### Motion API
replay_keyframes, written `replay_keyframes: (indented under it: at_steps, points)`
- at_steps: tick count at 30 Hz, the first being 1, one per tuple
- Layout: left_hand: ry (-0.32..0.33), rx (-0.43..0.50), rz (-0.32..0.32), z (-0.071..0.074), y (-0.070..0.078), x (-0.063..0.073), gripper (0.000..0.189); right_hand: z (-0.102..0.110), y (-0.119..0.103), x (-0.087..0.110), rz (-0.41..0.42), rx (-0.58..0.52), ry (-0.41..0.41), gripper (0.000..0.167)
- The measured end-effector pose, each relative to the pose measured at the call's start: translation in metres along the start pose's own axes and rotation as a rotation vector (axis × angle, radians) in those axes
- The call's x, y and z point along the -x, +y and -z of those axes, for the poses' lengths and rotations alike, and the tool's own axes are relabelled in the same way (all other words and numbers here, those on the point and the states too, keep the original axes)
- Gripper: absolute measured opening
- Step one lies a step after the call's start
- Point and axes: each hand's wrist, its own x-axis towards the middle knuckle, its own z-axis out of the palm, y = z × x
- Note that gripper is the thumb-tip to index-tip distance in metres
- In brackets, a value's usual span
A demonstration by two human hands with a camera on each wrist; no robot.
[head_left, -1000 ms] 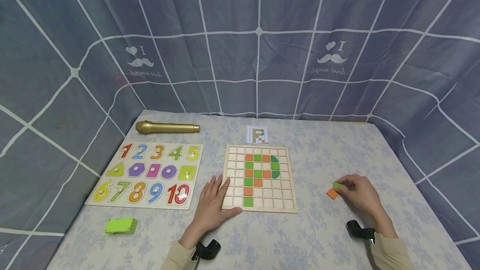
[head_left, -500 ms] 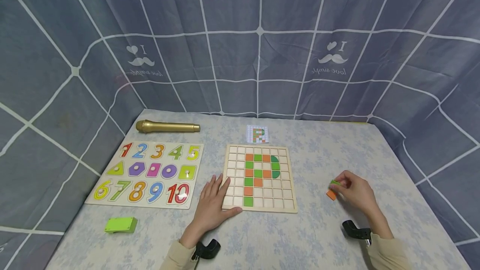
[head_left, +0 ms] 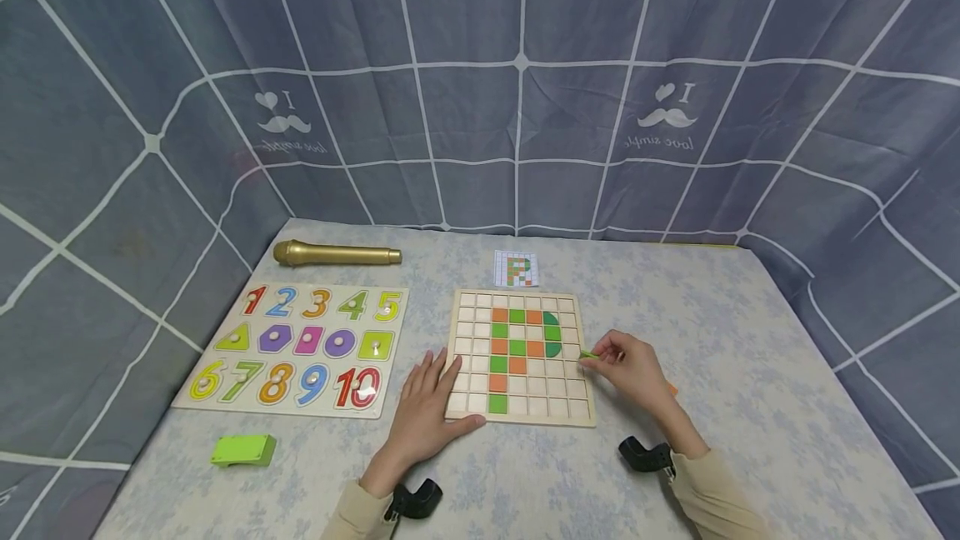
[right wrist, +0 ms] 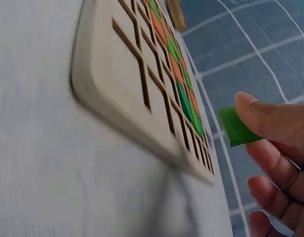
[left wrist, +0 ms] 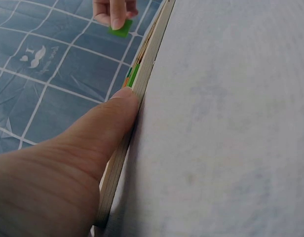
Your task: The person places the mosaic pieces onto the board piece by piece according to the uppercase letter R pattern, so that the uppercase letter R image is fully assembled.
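Pinched between thumb and forefinger of my right hand (head_left: 630,365) is a green square tile (right wrist: 236,127), held over the right edge of a wooden grid board (head_left: 536,407). Orange and green square tiles and two darker green rounded ones lie in the board's cells, shaped like a P with one orange tile below its bowl. My left hand (head_left: 423,411) rests on the board's lower left corner, fingers spread and thumb along the front edge. A loose orange tile (head_left: 672,388) lies on the table, mostly hidden behind my right wrist in the head view.
A small pattern card (head_left: 516,268) lies behind the grid board. To the left are a number and shape puzzle board (head_left: 240,408), a gold microphone (head_left: 337,254) and a bright green block (head_left: 243,450). A grid-patterned curtain (head_left: 465,107) encloses the table's back and sides.
My right hand has picked the green tile up from beside the orange one and carried it left to the board's right edge. The left hand stays in place.
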Motion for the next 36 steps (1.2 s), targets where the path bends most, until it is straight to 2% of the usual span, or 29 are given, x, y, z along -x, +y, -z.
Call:
replay_keyframes:
  at_steps: [8,16,24,36]
  points:
    - [-0.006,0.015,0.004,0.001,0.000,0.000,0.090,-0.031,-0.017,-0.001,0.103,-0.047,-0.135,0.012]
    - [-0.006,0.010,0.008,0.000,0.001,0.000,0.090,-0.045,-0.022,-0.001,0.114,-0.031,-0.234,0.008]
    - [-0.002,0.002,0.005,0.000,0.000,0.000,0.090,-0.047,-0.025,-0.003,0.117,0.040,-0.262,0.009]
    - [-0.008,0.007,0.008,0.001,0.000,0.000,0.090,-0.047,-0.025,-0.001,0.208,0.142,-0.236,0.006]
